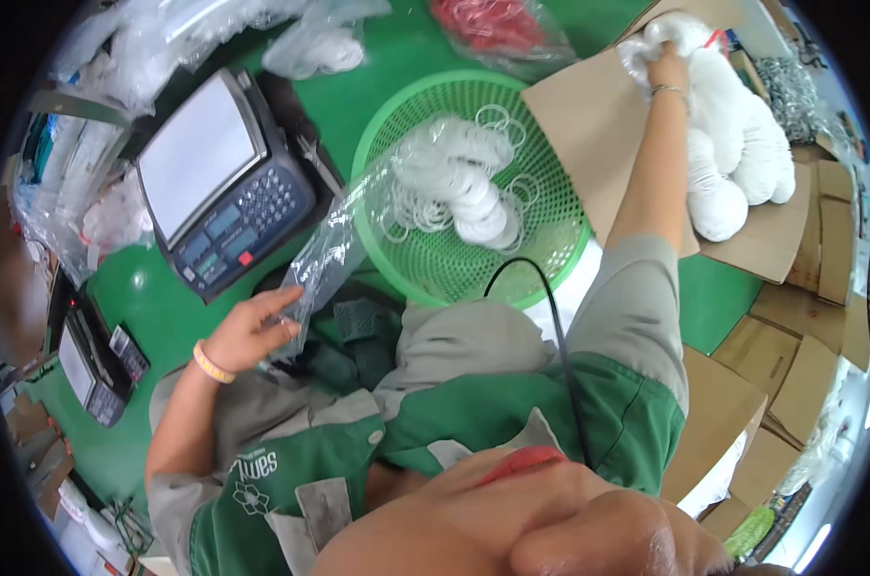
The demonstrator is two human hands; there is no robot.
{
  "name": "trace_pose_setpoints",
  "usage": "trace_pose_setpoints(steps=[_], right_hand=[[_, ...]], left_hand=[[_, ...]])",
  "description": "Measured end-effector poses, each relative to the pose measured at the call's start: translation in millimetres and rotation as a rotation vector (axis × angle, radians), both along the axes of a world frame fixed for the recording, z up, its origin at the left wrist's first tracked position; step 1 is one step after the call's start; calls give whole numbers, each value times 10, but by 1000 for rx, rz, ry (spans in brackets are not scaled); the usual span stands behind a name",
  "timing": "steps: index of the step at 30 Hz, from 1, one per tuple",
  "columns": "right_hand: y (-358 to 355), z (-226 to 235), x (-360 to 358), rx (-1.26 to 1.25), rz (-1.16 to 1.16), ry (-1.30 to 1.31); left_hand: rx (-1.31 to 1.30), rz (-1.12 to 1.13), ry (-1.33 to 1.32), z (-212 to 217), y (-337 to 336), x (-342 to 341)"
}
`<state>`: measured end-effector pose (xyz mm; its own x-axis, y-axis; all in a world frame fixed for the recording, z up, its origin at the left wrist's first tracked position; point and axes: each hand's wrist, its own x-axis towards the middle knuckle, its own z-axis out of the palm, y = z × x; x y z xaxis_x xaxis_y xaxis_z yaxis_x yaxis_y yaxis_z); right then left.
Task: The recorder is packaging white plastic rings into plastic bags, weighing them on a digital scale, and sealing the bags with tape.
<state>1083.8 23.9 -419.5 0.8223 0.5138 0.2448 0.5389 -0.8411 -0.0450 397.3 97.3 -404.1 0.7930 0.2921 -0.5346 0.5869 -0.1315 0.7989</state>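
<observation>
My left hand pinches the edge of a long clear plastic bag between thumb and fingers. The bag stretches from there up into a round green mesh basket, where its far part lies over stacks of thin white rings. Several loose white rings rest in the basket too. At the upper right, my right arm is stretched far out. My right hand touches the top of a pile of bundled white rings on cardboard; its fingertips are hidden among the rings and some clear plastic.
Left of the basket stands a weighing scale with a keypad. A smaller scale and a calculator are farther left. A bag of red pieces lies beyond the basket. Cardboard boxes line the right side. A black cable hangs in front of me.
</observation>
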Motion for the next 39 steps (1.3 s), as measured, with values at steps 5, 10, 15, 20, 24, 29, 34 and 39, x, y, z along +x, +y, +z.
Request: trace_pose_setpoints(steps=[5, 10, 15, 20, 24, 29, 34, 39], right_hand=[[1, -8, -275, 79, 40, -89], [-279, 83, -534, 231, 58, -180], [-916, 221, -1068, 451, 228, -399], [-1495, -323, -1881, 541, 259, -183], [-1786, -775, -2285, 729, 168, -75], [-1831, -904, -2520, 660, 160, -110], [-1854, -1037, -2576, 628, 241, -156], [-1795, -1260, -2741, 582, 272, -35]], left_hand=[[50, -16, 15, 19, 42, -18], [46, -48, 9, 99, 37, -16], [113, -79, -54, 144, 1, -65], [42, -58, -23, 206, -53, -160], [68, -113, -75, 184, -66, -142], [33, -81, -64, 287, -106, -211], [147, -100, -123, 247, -125, -295], [171, -93, -137, 209, -147, -351]])
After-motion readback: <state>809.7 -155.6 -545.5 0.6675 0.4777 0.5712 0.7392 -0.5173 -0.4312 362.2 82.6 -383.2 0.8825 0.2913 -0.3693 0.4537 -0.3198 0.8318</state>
